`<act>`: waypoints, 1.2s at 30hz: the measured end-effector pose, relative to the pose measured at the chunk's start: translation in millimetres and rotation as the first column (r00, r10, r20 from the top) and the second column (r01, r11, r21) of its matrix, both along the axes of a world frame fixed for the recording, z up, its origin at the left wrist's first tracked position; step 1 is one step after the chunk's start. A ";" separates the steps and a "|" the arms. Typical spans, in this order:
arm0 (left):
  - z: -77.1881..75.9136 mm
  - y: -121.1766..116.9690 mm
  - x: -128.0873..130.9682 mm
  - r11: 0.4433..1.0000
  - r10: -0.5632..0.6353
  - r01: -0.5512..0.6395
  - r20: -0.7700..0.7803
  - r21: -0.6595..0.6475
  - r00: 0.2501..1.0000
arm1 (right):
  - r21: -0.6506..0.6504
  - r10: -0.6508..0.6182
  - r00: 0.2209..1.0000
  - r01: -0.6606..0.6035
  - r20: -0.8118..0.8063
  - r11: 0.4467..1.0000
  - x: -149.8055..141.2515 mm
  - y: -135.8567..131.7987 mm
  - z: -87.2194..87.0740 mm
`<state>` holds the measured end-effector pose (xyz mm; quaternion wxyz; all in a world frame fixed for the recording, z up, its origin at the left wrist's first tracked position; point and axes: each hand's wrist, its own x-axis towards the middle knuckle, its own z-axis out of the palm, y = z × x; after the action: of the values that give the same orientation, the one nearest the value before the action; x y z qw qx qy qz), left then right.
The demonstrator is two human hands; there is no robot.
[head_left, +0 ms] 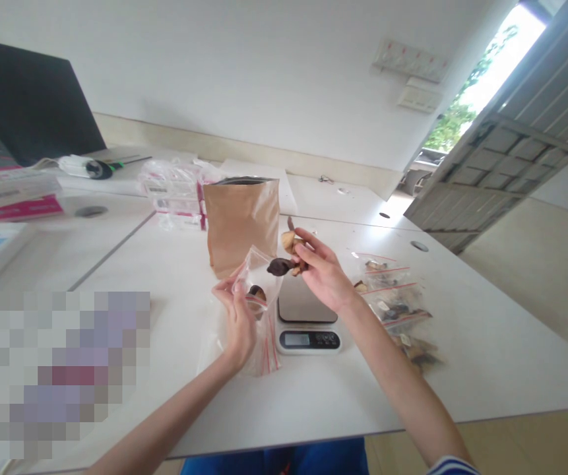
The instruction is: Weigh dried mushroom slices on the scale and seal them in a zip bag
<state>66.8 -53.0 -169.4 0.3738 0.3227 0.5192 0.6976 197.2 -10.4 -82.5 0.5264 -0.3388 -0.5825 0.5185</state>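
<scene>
My left hand [238, 315] pinches the mouth of a small clear zip bag [256, 277] with a red strip, held open above the table; a dark piece lies inside it. My right hand [322, 270] is closed on several dried mushroom pieces [289, 254], one dark piece at the bag's opening. Both hands hover just over a small digital kitchen scale [308, 326]. A brown paper pouch [240, 221] stands upright right behind the hands.
Several filled clear zip bags [395, 307] lie to the right of the scale, and spare empty bags [264, 353] lie under my left wrist. Pink and white boxes [14, 191], a dark monitor [26, 99] and plastic packs [175, 191] sit at the back left.
</scene>
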 end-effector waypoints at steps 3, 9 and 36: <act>0.8 -2.4 1.6 1.000 -0.025 0.025 -0.034 -0.009 0.999 | -0.047 0.129 0.992 -0.130 -0.015 0.990 -18.3 -0.1 3.3; 5.9 -3.6 1.7 1.000 -0.025 0.025 0.035 -0.001 0.999 | -0.057 0.281 0.959 -0.278 0.032 0.959 -25.7 -4.2 -8.1; 8.6 -6.7 1.7 0.995 -0.055 0.067 0.147 -0.078 0.988 | 0.235 -0.043 0.555 -0.281 0.831 0.931 -37.0 -6.0 12.8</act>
<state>68.5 -59.7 -160.8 0.4445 0.2713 0.5092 0.6852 160.2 -16.4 -69.6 0.2061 -0.4037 -0.8624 0.2253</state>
